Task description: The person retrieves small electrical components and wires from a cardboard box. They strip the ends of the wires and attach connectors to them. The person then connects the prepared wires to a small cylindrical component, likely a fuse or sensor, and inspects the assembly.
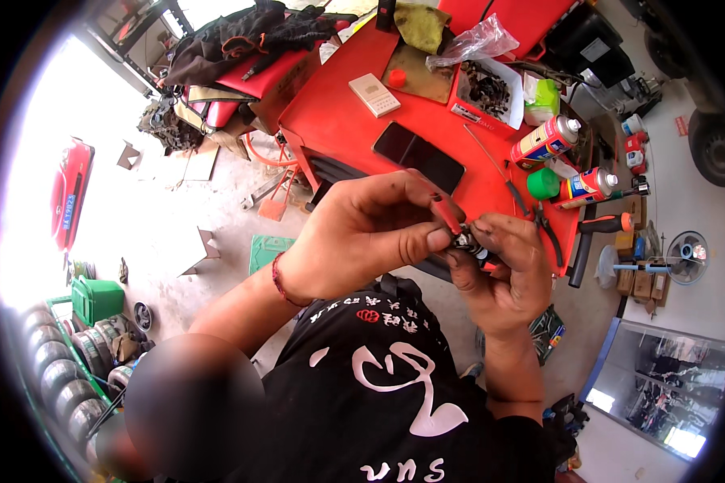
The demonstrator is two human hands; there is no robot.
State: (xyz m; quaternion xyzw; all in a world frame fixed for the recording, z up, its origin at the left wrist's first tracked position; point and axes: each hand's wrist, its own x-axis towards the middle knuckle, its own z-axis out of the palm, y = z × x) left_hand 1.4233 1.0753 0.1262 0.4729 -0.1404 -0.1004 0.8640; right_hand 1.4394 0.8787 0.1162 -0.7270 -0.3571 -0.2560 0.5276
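Observation:
Above the near edge of the red table (330, 121), my left hand (362, 229) and my right hand (511, 278) meet fingertip to fingertip. Between them is a small metal part (462, 239), dark and silvery, with a pale end on the right-hand side. The left thumb and index finger pinch it from the left; something red lies along that index fingertip. My right thumb and fingers close on its other end. Fingers cover much of the part, so its exact kind does not show. Just beyond the hands a black phone (419, 157) lies flat.
Right of the phone are two spray cans (546, 142) (586, 187), a green cap (543, 183), pliers (548, 233) and an orange-and-black handle (608, 223). Farther back are a box of small dark parts (485, 92) and a white carton (374, 95). Tyres (60, 370) line the lower left.

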